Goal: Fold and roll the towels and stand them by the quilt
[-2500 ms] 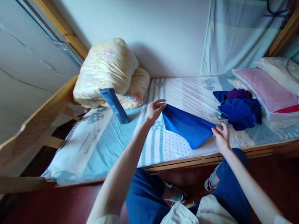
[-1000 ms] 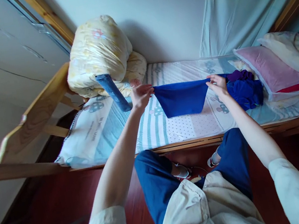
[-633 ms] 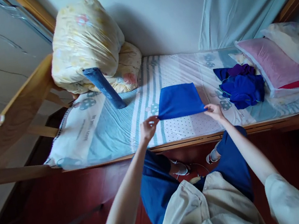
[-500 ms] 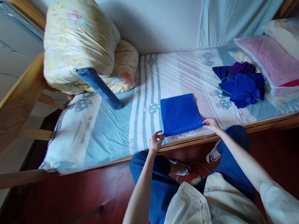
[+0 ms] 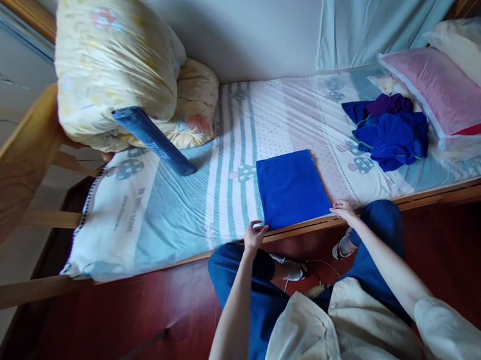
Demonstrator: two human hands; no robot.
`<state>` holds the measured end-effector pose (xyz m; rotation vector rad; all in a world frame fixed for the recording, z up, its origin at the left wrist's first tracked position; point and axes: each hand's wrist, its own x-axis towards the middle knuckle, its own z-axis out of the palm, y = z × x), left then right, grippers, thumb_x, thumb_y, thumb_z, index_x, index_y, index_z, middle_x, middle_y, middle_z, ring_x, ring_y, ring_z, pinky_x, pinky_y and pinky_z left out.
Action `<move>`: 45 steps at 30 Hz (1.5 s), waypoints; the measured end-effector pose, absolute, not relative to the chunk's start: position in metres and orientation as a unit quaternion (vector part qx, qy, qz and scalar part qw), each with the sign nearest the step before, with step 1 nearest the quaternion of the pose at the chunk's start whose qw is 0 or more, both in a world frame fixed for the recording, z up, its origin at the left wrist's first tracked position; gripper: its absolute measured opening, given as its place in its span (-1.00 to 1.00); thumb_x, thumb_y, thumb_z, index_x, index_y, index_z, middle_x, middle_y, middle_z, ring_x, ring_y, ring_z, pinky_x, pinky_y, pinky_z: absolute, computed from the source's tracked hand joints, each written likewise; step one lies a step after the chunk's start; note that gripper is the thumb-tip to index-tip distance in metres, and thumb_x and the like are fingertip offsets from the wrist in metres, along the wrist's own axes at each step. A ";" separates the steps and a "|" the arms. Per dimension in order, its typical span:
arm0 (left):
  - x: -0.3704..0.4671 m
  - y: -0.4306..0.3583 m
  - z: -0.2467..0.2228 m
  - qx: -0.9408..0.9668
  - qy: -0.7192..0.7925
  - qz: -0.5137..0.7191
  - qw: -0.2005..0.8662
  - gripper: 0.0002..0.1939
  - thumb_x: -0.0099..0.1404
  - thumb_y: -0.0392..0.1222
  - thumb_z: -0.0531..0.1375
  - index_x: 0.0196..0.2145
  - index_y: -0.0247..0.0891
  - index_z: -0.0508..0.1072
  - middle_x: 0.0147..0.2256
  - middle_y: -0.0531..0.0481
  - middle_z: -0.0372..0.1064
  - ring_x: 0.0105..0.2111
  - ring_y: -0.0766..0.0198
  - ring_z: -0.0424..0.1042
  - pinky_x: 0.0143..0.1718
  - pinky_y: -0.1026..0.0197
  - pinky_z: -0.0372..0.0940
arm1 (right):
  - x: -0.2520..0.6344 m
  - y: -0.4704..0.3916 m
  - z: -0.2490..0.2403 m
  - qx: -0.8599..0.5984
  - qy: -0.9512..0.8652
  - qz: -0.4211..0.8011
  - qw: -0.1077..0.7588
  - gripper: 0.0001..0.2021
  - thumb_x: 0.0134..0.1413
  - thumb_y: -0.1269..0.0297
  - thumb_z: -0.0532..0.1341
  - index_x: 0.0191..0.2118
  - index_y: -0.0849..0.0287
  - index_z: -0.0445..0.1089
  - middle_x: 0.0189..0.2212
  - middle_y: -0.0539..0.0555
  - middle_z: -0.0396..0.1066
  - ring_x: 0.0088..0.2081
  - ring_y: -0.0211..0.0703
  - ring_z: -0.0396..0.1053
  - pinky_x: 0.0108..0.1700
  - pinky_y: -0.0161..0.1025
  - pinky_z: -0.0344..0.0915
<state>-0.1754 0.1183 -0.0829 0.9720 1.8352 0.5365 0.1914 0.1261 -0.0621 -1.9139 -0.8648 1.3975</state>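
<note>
A flat blue cloth, roughly square, lies on the bed sheet at the bed's front edge. My left hand pinches its near left corner. At the near right corner, my right hand holds the cloth between thumb and fingers. The near edge runs straight between both hands. To the right sits a crumpled heap of blue and purple cloths.
A yellow bundled quilt stands at the left, with a dark blue roll leaning against it. A pink pillow in clear wrapping lies at the right. The wooden bed rail runs along the front, above the red floor.
The near edge of the blue cloth has come slightly toward me and now lies flatter, smoothed out. Both hands moved a little nearer with it, still at the corners.
</note>
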 end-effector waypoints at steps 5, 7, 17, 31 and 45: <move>-0.177 0.106 -0.083 0.393 0.738 0.208 0.508 -0.50 -0.05 0.11 0.48 -0.26 -0.18 0.42 -0.28 -0.11 0.62 -0.17 0.00 0.61 -0.35 0.19 0.44 | 0.192 0.120 -0.060 -0.729 -0.336 0.524 0.285 -0.53 -0.36 0.12 0.56 -0.46 0.13 0.27 -0.61 -0.11 0.31 -0.65 -0.41 0.12 -0.62 -0.40 0.07; -0.180 0.105 -0.083 0.407 0.743 0.194 0.494 -0.54 -0.04 0.08 0.46 -0.29 -0.17 0.42 -0.29 -0.09 0.62 -0.18 0.01 0.61 -0.35 0.20 0.43 | 0.193 0.119 -0.058 -0.732 -0.343 0.522 0.271 -0.53 -0.37 0.12 0.56 -0.48 0.12 0.25 -0.65 -0.14 0.25 -0.65 -0.42 0.10 -0.63 -0.41 0.04; -0.193 0.138 -0.105 0.346 0.724 0.262 0.537 -0.31 -0.20 0.34 0.45 -0.30 -0.21 0.41 -0.40 -0.04 0.55 -0.49 0.26 0.43 -0.49 0.27 0.24 | 0.199 0.142 -0.085 -0.730 -0.279 0.554 0.287 -0.46 -0.48 0.05 0.55 -0.50 0.07 0.17 -0.70 -0.21 0.11 -0.66 -0.44 -0.02 -0.68 -0.43 -0.09; -0.185 0.261 -0.104 0.231 0.743 0.327 0.536 -0.37 -0.39 0.19 0.51 -0.46 -0.23 0.37 -0.64 0.18 0.18 -0.64 0.46 0.06 -0.59 0.31 -0.10 | 0.181 0.267 -0.075 -0.730 -0.285 0.569 0.248 -0.45 -0.34 0.20 0.61 -0.56 0.07 0.13 -0.76 -0.24 0.00 -0.66 -0.45 -0.11 -0.66 -0.38 -0.18; -0.176 0.355 -0.090 0.241 0.760 0.368 0.479 -0.66 -0.17 -0.20 0.39 -0.40 -0.28 0.40 -0.57 0.13 0.30 -0.61 0.45 0.14 -0.59 0.37 -0.04 | 0.156 0.378 -0.080 -0.764 -0.302 0.494 0.285 -0.56 -0.01 0.38 0.50 -0.51 0.11 0.16 -0.70 -0.21 0.13 -0.67 -0.48 0.03 -0.67 -0.49 -0.03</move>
